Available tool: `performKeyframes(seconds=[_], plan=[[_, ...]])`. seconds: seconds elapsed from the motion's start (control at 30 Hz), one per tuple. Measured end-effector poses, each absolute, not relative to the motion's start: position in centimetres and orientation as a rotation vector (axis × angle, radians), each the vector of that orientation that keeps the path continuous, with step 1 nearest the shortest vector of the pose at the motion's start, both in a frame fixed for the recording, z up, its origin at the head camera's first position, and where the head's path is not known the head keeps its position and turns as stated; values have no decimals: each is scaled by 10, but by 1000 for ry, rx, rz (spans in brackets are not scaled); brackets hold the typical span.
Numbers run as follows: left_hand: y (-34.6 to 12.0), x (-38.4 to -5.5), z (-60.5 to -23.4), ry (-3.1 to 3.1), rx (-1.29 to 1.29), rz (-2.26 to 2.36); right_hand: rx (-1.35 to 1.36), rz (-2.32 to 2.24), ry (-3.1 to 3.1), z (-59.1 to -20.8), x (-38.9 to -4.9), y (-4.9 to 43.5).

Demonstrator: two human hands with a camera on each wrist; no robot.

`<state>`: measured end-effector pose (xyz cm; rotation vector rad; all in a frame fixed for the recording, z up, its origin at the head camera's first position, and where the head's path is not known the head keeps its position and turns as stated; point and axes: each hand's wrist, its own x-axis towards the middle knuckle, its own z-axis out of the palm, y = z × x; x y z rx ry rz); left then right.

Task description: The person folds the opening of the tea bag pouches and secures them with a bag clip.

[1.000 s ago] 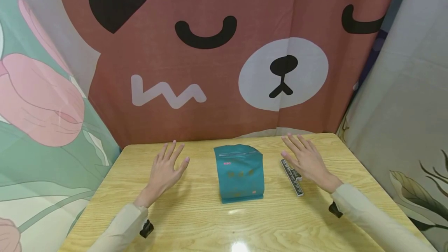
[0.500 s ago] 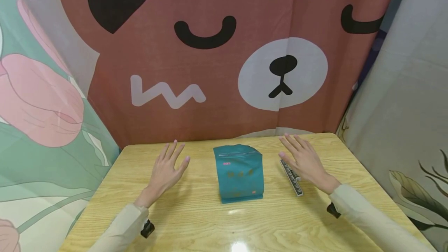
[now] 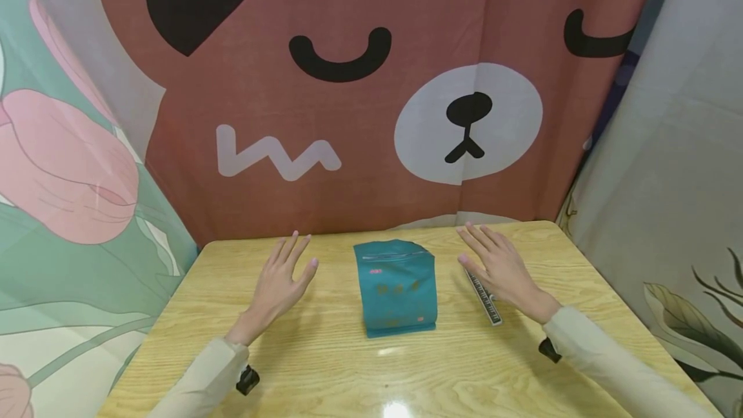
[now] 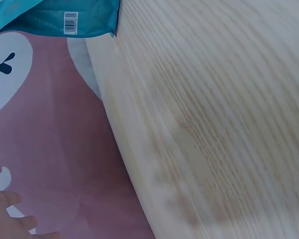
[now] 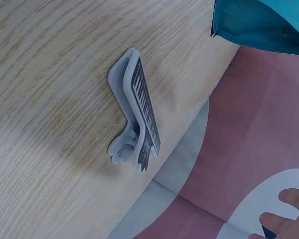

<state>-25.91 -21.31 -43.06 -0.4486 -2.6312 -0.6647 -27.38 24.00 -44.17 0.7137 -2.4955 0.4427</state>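
A teal zip-top pouch [image 3: 399, 289] stands upright at the middle of the wooden table [image 3: 389, 373]. To its left my left hand [image 3: 277, 288] hovers with fingers spread, holding nothing. On the pouch's other side is my right hand [image 3: 504, 271], also spread, and it partly covers a bag clip [image 3: 484, 298] in the head view. The right wrist view shows that bag clip [image 5: 135, 109] more fully: pale grey, with a black patterned strip, lying on the table. A lower corner of the pouch [image 4: 89, 20] with a barcode appears in the left wrist view.
Behind the table's far edge hangs a reddish-brown curtain [image 3: 348, 199] with a bear print. A floral curtain [image 3: 69, 276] borders the left side, and a pale curtain [image 3: 667, 199] the right. A black wrist device [image 3: 247, 380] sits at the left cuff.
Both hands have drifted slightly inward: the right one left, over more of the bag clip, and the left one a little right. Pouch and clip stay in place.
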Motion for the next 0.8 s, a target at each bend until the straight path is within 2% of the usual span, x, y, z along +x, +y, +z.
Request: performKeyframes(seconds=[0.8], plan=[[-203, -256, -422, -2599, -491, -781, 796, 511, -2425, -435, -270, 217]])
